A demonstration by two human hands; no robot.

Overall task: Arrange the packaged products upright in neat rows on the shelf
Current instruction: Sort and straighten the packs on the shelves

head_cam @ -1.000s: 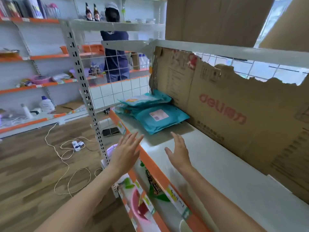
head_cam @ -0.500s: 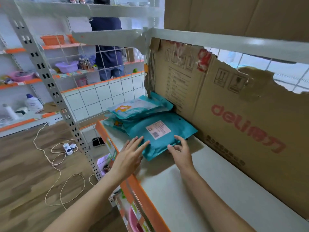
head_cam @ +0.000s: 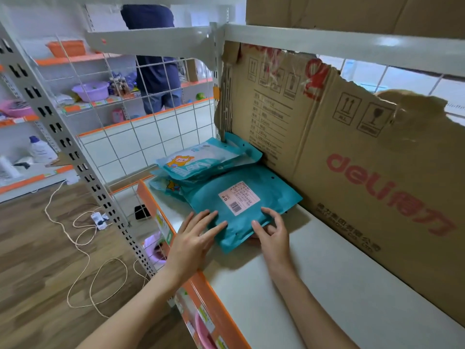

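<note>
Teal and soft-looking, the nearest packet (head_cam: 241, 205) lay flat on the white shelf (head_cam: 314, 285), back side up, with a pale pink label and barcode near its middle. The left hand (head_cam: 193, 241) rested open on its near left corner, fingers (head_cam: 214, 229) spread flat across the wrapper without closing on it. The right hand (head_cam: 273, 234) pinched the near right edge, thumb on top and fingers curled loosely at the side, a light hold rather than a full clasp. Behind it more packets (head_cam: 201, 159) lay stacked flat in the shelf's back left corner, the top one showing a cartoon figure on a pale front. A torn cardboard sheet (head_cam: 352, 152) with red lettering stood just beside them along the shelf's back.
</note>
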